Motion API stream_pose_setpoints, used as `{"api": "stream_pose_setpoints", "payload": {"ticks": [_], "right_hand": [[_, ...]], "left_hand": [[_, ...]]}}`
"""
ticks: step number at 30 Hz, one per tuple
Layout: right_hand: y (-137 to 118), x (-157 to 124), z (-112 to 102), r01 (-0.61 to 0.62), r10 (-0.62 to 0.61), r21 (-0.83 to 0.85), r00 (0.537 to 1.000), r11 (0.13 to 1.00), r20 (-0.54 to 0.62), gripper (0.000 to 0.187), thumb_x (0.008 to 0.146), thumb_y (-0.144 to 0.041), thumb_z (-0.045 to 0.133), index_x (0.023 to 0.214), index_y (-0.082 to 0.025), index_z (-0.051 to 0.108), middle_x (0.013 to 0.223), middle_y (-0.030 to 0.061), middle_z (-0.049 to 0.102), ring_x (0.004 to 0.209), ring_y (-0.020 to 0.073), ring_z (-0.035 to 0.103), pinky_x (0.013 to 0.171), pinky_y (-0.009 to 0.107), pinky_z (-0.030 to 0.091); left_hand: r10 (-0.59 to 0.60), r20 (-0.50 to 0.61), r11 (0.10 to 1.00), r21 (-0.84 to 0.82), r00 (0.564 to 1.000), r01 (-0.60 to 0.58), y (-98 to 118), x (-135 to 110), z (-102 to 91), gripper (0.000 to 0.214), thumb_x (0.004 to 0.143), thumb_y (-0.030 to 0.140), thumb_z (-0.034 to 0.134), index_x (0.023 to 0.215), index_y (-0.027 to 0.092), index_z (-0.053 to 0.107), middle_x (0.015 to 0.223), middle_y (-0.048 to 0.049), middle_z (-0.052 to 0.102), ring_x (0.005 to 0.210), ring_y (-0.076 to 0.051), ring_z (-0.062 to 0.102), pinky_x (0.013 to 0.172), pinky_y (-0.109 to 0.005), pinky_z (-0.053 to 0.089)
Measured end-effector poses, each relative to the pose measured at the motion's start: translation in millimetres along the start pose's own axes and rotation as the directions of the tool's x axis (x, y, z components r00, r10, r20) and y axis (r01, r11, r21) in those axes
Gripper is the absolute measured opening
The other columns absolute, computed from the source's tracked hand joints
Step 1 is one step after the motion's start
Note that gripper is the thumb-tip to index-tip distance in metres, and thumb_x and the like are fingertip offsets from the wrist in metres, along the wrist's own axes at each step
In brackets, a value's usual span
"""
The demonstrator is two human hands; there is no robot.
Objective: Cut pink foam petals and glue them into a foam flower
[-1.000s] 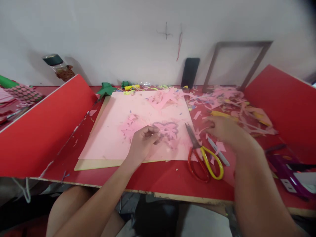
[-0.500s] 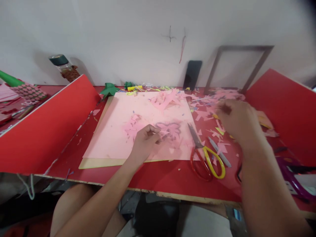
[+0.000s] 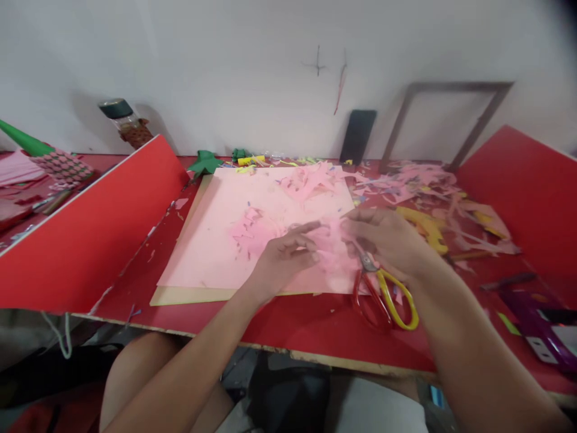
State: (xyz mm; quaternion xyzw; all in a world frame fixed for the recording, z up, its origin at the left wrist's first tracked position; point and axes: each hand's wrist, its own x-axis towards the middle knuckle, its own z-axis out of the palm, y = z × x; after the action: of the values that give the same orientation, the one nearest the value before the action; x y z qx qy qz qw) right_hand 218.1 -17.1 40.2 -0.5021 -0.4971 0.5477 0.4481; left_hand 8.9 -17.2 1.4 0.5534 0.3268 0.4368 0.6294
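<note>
Over the right half of the pink sheet, my left hand is held with thumb and forefinger apart. Small pink paper cut-outs lie by its fingertips, blurred. Opposite it, my right hand has its fingers drawn together at the sheet's right edge. Motion smears them, and what they pinch cannot be made out. Below this hand lies a pair of scissors with one red and one yellow handle, its blades partly covered by the hand. More pink cut-outs rest left of my left hand.
Pink paper scraps litter the table's back right, near a yellow object. Red panels wall both sides. A dark phone and a frame lean on the wall. A purple device lies far right.
My right hand has come left and down from the scraps to the sheet's edge, near my left hand. My left hand's thumb and forefinger have parted. The view has shifted slightly.
</note>
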Motion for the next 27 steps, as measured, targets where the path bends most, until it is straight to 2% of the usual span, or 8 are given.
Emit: {"api": "stream_pose_setpoints", "payload": {"ticks": [4,9,14,18,20,22,24,27], "right_hand": [[0,-5,5,0.036,-0.045,-0.152,0.997,0.988,-0.056,0.022,0.075,-0.038,0.079,0.073,-0.018,0.071,0.055,-0.0026,0.06,0.047,0.0089,0.051,0.047,0.023,0.042],[-4,-10,-1,0.068,-0.149,-0.322,0.961,0.944,-0.233,0.015,0.077,-0.031,0.075,0.07,-0.019,0.07,0.055,-0.0025,0.061,0.045,0.0097,0.053,0.048,0.024,0.042],[5,-9,-3,0.097,-0.169,-0.226,0.932,0.969,-0.321,0.016,0.075,-0.034,0.076,0.073,-0.019,0.072,0.059,-0.0012,0.062,0.05,0.0129,0.059,0.05,0.026,0.049],[13,-8,-21,0.136,-0.237,-0.219,0.8,0.966,-0.551,0.01,0.076,-0.026,0.071,0.084,-0.02,0.071,0.061,-0.0031,0.061,0.047,0.0116,0.056,0.049,0.026,0.049],[12,-12,-30,0.132,-0.32,-0.352,0.767,0.927,-0.556,0.017,0.079,-0.022,0.067,0.096,-0.022,0.07,0.061,-0.0049,0.058,0.045,0.0119,0.056,0.048,0.025,0.046],[9,-18,-31,0.082,-0.363,-0.523,0.81,0.848,-0.462,0.017,0.083,-0.022,0.062,0.097,-0.022,0.071,0.06,-0.0036,0.058,0.047,0.0138,0.058,0.048,0.026,0.042],[7,-25,-24,0.03,-0.311,-0.618,0.882,0.786,-0.353,0.016,0.085,-0.025,0.058,0.089,-0.02,0.073,0.062,0.0,0.064,0.049,0.0149,0.059,0.05,0.026,0.041],[8,-32,-3,0.11,-0.237,-0.613,0.963,0.782,-0.13,0.019,0.086,-0.03,0.058,0.08,-0.02,0.073,0.076,0.0029,0.072,0.062,0.0158,0.063,0.058,0.027,0.046]], "left_hand": [[-0.082,-0.087,0.996,0.025,0.993,0.084,-5,-3,2.5,0.016,0.077,0.031,0.081,0.081,0.017,0.075,0.082,-0.0039,0.072,0.075,-0.015,0.064,0.075,-0.029,0.049],[-0.073,-0.134,0.991,0.099,0.988,0.087,-7,-4,6.9,0.013,0.077,0.028,0.079,0.08,0.016,0.075,0.076,-0.0018,0.071,0.071,-0.013,0.062,0.069,-0.024,0.046],[-0.066,-0.178,0.993,0.081,0.982,0.082,-7,-6,9.7,0.011,0.077,0.026,0.077,0.078,0.016,0.074,0.071,-0.0012,0.069,0.068,-0.013,0.062,0.067,-0.024,0.046],[-0.095,-0.222,0.988,0.097,0.97,0.119,-1,-11,2.0,0.01,0.075,0.025,0.077,0.078,0.017,0.073,0.069,-0.0012,0.069,0.067,-0.014,0.062,0.066,-0.025,0.045],[-0.081,-0.213,0.983,0.142,0.974,0.113,3,-13,-1.8,0.009,0.075,0.024,0.077,0.078,0.017,0.073,0.072,-0.0017,0.069,0.068,-0.013,0.061,0.064,-0.025,0.044],[-0.042,-0.166,0.978,0.193,0.985,0.074,7,-15,-3.5,0.008,0.076,0.024,0.077,0.079,0.018,0.073,0.077,-0.0022,0.07,0.071,-0.013,0.06,0.066,-0.025,0.044],[0.007,-0.087,0.971,0.237,0.996,0.014,10,-17,-3.0,0.006,0.08,0.024,0.075,0.081,0.018,0.073,0.081,-0.0025,0.07,0.076,-0.014,0.06,0.07,-0.026,0.045],[0.043,0.052,0.948,0.313,0.998,-0.057,12,-20,0.1,0.001,0.082,0.02,0.072,0.082,0.018,0.072,0.082,-0.0023,0.07,0.078,-0.015,0.06,0.075,-0.028,0.046]]}}
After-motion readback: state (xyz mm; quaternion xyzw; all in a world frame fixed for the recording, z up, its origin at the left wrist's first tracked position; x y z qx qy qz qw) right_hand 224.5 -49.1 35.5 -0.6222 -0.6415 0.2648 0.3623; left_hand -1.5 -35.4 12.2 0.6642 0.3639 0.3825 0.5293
